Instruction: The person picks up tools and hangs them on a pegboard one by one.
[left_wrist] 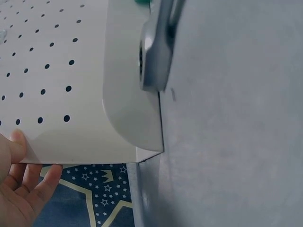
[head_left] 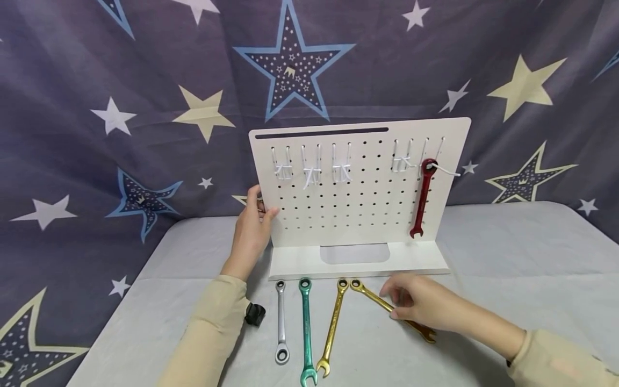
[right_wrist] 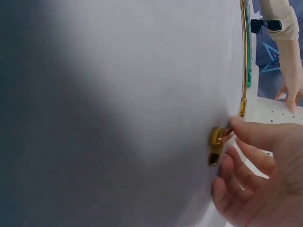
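Note:
My left hand grips the left edge of a white pegboard, thumb on the front face and fingers behind, as the left wrist view also shows. On the table, my right hand pinches the slanted gold combination wrench around its middle; in the right wrist view the thumb touches it and part of its shaft is hidden. Beside it lie a second gold wrench, a green wrench and a silver wrench. A red wrench hangs by its ring end from a hook at the board's right.
Several white hooks stick out along the upper pegboard. Its base stands on a grey-white covered table. A star-patterned cloth hangs behind. A black strap piece sits at the left sleeve.

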The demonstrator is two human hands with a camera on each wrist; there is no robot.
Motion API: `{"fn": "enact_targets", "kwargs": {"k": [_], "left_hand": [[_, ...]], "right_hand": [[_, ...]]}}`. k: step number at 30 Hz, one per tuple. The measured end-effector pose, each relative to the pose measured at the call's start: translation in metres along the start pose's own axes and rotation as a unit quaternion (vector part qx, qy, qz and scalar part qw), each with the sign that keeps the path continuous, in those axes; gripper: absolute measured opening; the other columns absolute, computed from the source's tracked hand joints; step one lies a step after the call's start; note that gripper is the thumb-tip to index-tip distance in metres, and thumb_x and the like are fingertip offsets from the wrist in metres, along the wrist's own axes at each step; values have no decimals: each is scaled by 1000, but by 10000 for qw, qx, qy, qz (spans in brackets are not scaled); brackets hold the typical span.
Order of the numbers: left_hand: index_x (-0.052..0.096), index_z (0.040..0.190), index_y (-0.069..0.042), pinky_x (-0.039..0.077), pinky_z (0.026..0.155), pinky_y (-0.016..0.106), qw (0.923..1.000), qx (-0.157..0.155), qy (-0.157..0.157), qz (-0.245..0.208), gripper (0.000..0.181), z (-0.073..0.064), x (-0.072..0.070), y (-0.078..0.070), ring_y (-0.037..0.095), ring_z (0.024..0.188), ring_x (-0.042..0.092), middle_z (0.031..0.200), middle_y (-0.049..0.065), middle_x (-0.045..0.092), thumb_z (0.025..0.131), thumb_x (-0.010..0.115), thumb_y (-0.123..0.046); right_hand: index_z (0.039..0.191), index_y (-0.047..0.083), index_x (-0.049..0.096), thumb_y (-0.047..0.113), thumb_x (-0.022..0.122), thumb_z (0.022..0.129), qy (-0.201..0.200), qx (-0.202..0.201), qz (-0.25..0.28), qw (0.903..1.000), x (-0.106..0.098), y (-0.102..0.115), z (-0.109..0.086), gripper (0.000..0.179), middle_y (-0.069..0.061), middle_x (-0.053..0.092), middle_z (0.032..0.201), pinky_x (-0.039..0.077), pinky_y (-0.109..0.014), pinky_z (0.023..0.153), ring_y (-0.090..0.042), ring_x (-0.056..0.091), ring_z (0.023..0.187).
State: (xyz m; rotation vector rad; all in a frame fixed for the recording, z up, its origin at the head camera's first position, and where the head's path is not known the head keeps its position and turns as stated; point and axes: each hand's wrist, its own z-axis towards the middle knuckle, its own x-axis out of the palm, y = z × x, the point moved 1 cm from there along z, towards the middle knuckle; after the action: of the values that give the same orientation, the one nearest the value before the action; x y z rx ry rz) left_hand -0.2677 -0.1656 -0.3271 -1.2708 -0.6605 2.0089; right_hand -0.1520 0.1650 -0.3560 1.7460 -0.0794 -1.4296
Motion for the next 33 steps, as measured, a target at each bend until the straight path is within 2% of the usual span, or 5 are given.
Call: {"fn": "enact_targets", "kwargs": {"k": [6, 11, 18, 28, 33], "left_hand": [[32, 148, -15, 48, 80, 44, 10000, 52, -28, 34, 59, 0, 0, -1, 32, 97, 60, 103, 14, 57, 98, 63, -18], [31, 149, -15, 48, 79, 45, 10000, 64, -11, 71, 60, 1, 0, -1, 31, 98, 60, 103, 14, 57, 99, 63, -18], [31, 150, -15, 48, 80, 45, 10000, 36, 14, 92, 60, 0, 1, -1, 32, 98, 61, 103, 14, 57, 99, 63, -18], [31, 149, -15, 48, 79, 45, 9999, 30, -25, 103, 59, -1, 1, 1, 32, 98, 61, 102, 14, 58, 99, 63, -18], [30, 149, -14, 48, 79, 45, 9999, 19, -32, 117, 60, 0, 1, 1, 32, 99, 61, 103, 14, 57, 99, 63, -17]], "right_hand": [[100, 13, 66, 4, 78, 82, 196, 27, -313, 9993, -4, 3, 3, 23, 12, 53, 73, 45, -24, 61, -1, 48, 66], [95, 14, 67, 2, 76, 80, 137, 122, -300, 9994, -6, 1, 2, 21, 13, 54, 70, 45, -24, 60, -1, 49, 63], [91, 15, 67, -2, 74, 75, 33, 58, -262, 9996, -6, -2, -1, 24, 14, 53, 68, 43, -23, 58, 0, 47, 61], [94, 12, 67, -3, 71, 76, 33, 108, 54, 9999, -6, -6, -6, 24, 11, 53, 72, 43, -23, 58, -1, 48, 64], [97, 10, 69, -3, 69, 84, -200, -115, 323, 9992, -11, -8, -8, 18, 9, 59, 77, 44, -24, 57, -3, 50, 65]]}}
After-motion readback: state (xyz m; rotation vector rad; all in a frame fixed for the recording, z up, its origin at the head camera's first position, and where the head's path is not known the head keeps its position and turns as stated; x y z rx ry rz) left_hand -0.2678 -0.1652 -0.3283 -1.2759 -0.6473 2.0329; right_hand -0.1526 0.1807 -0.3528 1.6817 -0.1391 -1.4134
